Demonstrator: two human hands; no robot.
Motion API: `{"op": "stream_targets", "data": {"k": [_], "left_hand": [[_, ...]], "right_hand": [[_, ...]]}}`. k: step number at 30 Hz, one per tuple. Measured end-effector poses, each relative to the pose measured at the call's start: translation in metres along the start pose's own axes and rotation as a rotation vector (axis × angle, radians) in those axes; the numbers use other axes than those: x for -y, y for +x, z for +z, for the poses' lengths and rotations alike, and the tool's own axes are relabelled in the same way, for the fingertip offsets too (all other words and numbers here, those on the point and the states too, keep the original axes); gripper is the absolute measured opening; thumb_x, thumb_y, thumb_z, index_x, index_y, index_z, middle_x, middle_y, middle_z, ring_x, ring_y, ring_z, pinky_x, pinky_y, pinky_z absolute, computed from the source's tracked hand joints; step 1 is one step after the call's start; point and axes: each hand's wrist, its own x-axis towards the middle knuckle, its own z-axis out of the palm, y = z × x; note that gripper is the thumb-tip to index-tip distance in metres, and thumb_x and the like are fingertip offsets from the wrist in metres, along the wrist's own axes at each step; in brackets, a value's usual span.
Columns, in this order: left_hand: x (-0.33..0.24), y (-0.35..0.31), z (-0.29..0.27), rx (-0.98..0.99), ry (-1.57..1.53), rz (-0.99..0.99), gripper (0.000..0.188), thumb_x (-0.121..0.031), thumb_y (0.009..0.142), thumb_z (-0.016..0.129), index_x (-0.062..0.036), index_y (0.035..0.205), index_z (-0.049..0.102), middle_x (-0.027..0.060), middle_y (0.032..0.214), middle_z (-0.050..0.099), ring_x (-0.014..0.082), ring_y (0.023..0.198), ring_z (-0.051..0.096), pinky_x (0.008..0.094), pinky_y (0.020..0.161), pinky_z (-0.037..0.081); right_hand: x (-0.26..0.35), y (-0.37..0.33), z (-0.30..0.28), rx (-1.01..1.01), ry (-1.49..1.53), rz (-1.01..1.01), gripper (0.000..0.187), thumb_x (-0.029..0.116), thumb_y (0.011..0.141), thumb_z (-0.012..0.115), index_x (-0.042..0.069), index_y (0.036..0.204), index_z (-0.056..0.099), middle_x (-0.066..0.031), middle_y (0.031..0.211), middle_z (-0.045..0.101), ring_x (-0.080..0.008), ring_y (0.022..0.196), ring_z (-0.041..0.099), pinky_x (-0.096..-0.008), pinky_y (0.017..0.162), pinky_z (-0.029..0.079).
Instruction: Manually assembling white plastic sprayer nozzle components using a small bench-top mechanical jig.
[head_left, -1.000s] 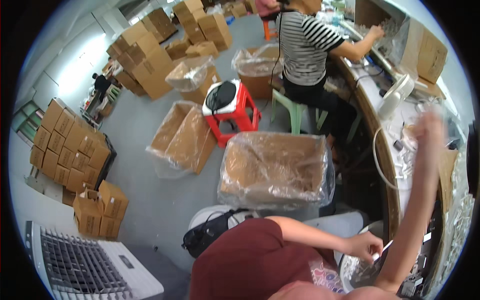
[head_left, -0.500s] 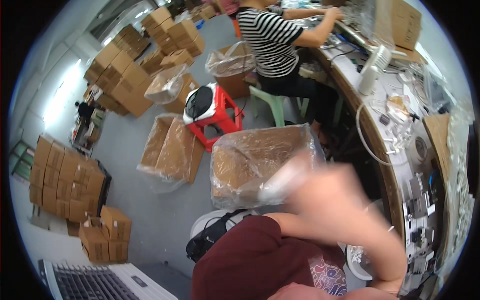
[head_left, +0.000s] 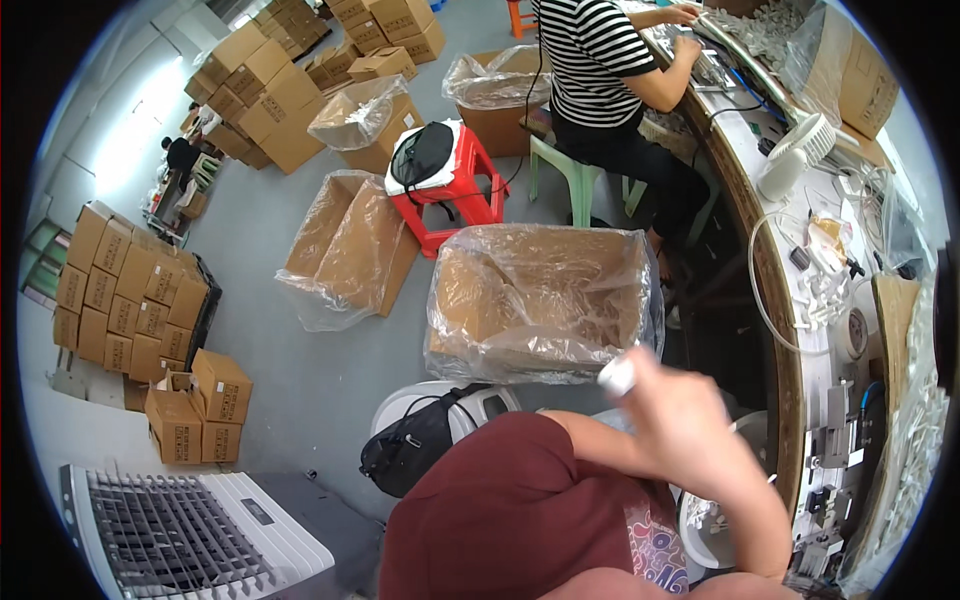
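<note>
My right hand (head_left: 692, 425) is raised in front of my chest, just past the near right edge of a plastic-lined carton (head_left: 550, 265). It is smeared by motion, with fingers that look curled together. A small white piece (head_left: 617, 377) shows at the fingertips; whether it is held or covers a fingertip is unclear. From the maroon sleeve, my left forearm (head_left: 595, 440) runs toward the right hand, which hides the left hand. Below the right forearm stands a white bucket (head_left: 705, 535) with small white pieces inside.
Along the right curves a workbench (head_left: 790, 400) with metal fixtures, a white fan (head_left: 797, 158) and white parts. A co-worker in a striped shirt (head_left: 595, 65) sits at its far part. A red stool (head_left: 465, 170), another lined carton (head_left: 350, 250) and an air cooler (head_left: 190, 530) stand leftward.
My right hand has drawn back from over the carton toward its near right edge, with the white piece at its fingertips. The whole view has shifted slightly.
</note>
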Motion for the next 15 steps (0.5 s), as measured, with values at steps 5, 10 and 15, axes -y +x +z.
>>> {"op": "stream_targets", "data": {"k": [5, 10, 15], "left_hand": [[0.020, 0.020, -0.010, -0.086, -0.080, -0.087, 0.040, -0.034, 0.070, 0.086, -0.0024, 0.089, 0.070, 0.0074, 0.079, 0.070, 0.0176, 0.071, 0.066, 0.0318, 0.062, 0.051], [0.050, 0.019, 0.002, 0.041, -0.219, -0.161, 0.039, -0.026, 0.066, 0.089, -0.0029, 0.091, 0.069, 0.0043, 0.080, 0.068, 0.0179, 0.074, 0.064, 0.0326, 0.064, 0.050], [0.020, 0.024, -0.011, -0.115, -0.370, -0.033, 0.038, -0.020, 0.064, 0.090, -0.0040, 0.090, 0.066, 0.0042, 0.081, 0.066, 0.0182, 0.079, 0.064, 0.0334, 0.067, 0.049]], "right_hand": [[-0.062, -0.013, 0.011, -0.241, 0.329, 0.215, 0.009, 0.008, 0.100, 0.054, 0.002, 0.097, 0.048, -0.0089, 0.064, 0.049, -0.0094, 0.057, 0.040, -0.0288, 0.051, 0.036], [-0.058, -0.032, 0.005, -0.123, 0.493, 0.318, 0.016, 0.016, 0.101, 0.053, 0.002, 0.097, 0.046, -0.0076, 0.065, 0.050, -0.0161, 0.054, 0.047, -0.0321, 0.054, 0.040], [-0.077, -0.050, 0.010, -0.138, 0.725, 0.407, 0.014, 0.017, 0.103, 0.047, 0.003, 0.103, 0.050, -0.0020, 0.068, 0.050, -0.0091, 0.060, 0.047, -0.0264, 0.057, 0.041]]}}
